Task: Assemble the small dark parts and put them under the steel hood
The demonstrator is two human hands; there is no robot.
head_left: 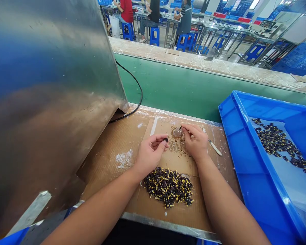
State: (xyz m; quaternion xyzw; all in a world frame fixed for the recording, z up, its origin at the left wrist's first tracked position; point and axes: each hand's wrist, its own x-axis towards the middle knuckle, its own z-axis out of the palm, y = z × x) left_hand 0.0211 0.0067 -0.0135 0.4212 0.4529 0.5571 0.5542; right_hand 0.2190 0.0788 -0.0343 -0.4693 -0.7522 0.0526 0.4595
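My left hand [153, 149] is closed, pinching a small dark round piece [165, 140] between thumb and fingertips. To its right, my right hand [196, 139] pinches a tiny dark part, mostly hidden by the fingertips. Those fingertips are just over a shiny, clear round patch [177, 133] on the cardboard; whether they touch it I cannot tell. Nearer to me, between my forearms, lies a heap of small black parts with yellow ends [168, 187]. A slim whitish tool [215, 147] rests right of my right hand.
A large metal housing [53, 85] rises on the left, with a black cable [140, 85] looping behind it. On the right stands a blue bin [250, 146] holding many dark pieces [280, 141] on white sheeting. A green belt [173, 81] runs behind the cardboard [104, 146]. People sit farther back.
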